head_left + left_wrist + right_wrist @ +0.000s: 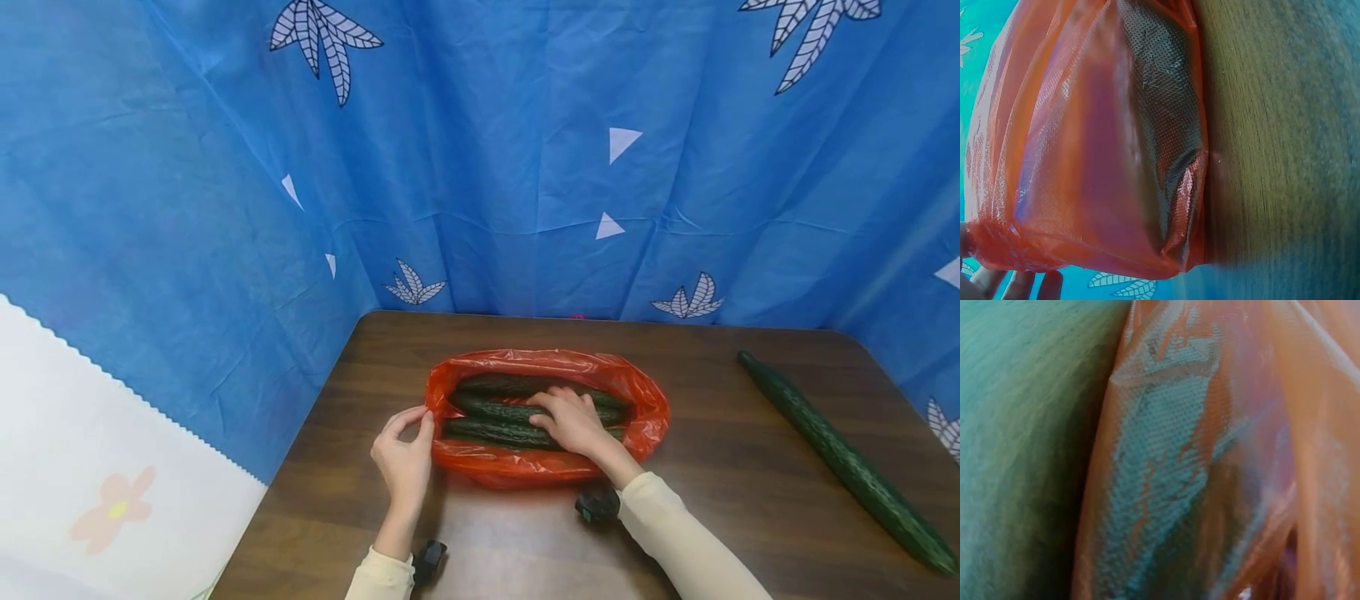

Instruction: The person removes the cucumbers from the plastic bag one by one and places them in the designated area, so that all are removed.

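Note:
A red plastic bag (pixel 502 472) lies with its mouth wide on the table, and several dark green cucumbers (pixel 487 432) rest side by side inside it. My left hand (pixel 405 462) pinches the bag's left rim between thumb and fingertips. In the left wrist view, fingers (pixel 1017 286) show at the edge of the thin red film. My right hand (pixel 573 423) reaches into the bag from the right, thumb and fingers bent over the middle cucumber (pixel 495 409). The right wrist view shows only the bag's side (pixel 1166 456), hiding that hand.
One long cucumber (pixel 847 458) lies slantwise on the right side of the brown wooden table (pixel 330 467). Blue curtains (pixel 510 167) with leaf prints hang behind and beside the table. A white cloth (pixel 112 433) with a flower print is at the left.

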Demonstrator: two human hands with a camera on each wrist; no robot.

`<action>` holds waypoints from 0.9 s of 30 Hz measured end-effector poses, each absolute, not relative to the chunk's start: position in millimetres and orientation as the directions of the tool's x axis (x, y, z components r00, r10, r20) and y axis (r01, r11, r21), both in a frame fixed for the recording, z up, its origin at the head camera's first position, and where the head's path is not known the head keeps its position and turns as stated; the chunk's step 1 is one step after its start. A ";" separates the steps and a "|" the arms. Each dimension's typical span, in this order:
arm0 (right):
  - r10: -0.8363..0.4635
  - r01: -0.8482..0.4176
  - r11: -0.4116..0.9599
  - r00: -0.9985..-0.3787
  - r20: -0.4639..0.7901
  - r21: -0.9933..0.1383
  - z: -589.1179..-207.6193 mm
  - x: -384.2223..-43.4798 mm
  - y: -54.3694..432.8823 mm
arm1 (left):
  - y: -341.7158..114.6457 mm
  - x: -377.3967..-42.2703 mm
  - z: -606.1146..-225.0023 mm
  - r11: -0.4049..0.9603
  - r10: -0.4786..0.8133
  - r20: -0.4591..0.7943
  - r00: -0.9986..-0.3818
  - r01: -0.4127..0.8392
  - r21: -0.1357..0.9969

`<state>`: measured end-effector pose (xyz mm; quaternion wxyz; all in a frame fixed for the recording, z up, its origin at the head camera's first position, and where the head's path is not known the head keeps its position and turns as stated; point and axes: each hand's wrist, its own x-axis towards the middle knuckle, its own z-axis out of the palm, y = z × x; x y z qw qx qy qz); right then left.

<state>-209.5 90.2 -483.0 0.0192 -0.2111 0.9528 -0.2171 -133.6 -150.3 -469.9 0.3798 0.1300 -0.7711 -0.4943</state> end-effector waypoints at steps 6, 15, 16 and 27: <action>-0.405 -0.397 0.805 -0.911 0.080 -0.440 -474.0 -205.9 93.5 | -148.5 -133.7 -469.1 0.485 -0.570 0.473 -0.671 0.190 0.854; -0.405 -0.396 0.791 -0.910 0.086 -0.466 -454.2 -196.3 96.4 | -148.5 -134.1 -470.3 0.485 -0.571 0.486 -0.661 0.206 0.850; -0.405 -0.397 0.792 -0.910 0.087 -0.464 -452.3 -194.8 96.5 | -148.9 -134.3 -470.7 0.487 -0.571 0.490 -0.659 0.208 0.848; -0.408 -0.433 0.785 -0.900 0.155 -0.443 -431.9 -181.2 103.1 | -151.2 -134.7 -470.4 0.489 -0.570 0.506 -0.648 0.227 0.842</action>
